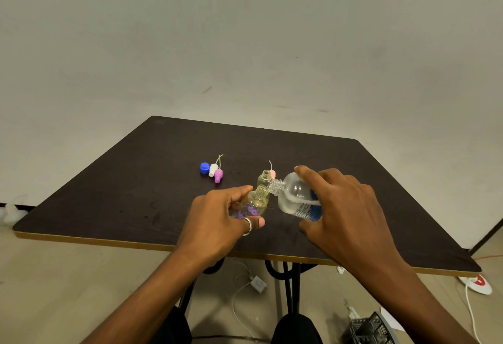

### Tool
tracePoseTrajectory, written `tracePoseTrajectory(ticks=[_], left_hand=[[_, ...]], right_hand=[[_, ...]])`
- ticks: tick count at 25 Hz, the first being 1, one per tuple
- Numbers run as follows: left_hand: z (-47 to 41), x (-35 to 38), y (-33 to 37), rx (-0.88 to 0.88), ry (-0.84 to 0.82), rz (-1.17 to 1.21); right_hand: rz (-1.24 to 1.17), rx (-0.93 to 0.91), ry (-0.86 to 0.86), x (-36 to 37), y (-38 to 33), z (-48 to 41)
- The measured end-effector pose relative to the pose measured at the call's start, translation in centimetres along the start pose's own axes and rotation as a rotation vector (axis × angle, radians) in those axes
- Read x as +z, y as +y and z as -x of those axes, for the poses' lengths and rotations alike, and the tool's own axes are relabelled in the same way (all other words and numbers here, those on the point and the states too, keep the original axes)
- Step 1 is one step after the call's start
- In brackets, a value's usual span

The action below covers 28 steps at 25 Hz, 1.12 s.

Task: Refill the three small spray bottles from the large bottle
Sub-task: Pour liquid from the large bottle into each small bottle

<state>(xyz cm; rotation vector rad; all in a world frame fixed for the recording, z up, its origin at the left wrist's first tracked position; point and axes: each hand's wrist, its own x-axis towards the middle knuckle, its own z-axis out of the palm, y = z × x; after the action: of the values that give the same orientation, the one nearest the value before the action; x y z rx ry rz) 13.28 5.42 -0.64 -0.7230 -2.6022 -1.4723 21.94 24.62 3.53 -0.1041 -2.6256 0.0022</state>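
Note:
My right hand (343, 207) grips the large clear bottle (292, 194) with a blue label, tilted left so its open threaded neck meets the mouth of a small bottle. My left hand (223, 213) holds that small clear yellowish bottle (257, 200) with purple print, leaning toward the large one. A second small open bottle (263, 179) stands just behind them. Behind it lies a pale pink spray cap (272, 172) with its tube up. A blue screw cap (204, 167), a white spray cap (213, 169) and a pink-purple spray cap (218, 175) lie together at the left.
The dark table (136, 180) has a light front edge and stands against a pale wall. Below it are black table legs (288, 283), white cables, a white adapter (258, 283), a power strip (476, 283) and a dark crate (370, 330) on the floor.

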Motion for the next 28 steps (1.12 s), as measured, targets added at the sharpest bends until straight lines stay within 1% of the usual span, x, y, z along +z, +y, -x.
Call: tracePoseTrajectory(ticks=[15, 28], left_hand=[[-0.04, 0.06, -0.18, 0.006, -0.007, 0.013], [-0.10, 0.03, -0.26, 0.010, -0.015, 0.017]], right_hand=[[0.018, 0.015, -0.031, -0.21, -0.22, 0.04], [0.012, 0.023, -0.022, 0.07, -0.18, 0.00]])
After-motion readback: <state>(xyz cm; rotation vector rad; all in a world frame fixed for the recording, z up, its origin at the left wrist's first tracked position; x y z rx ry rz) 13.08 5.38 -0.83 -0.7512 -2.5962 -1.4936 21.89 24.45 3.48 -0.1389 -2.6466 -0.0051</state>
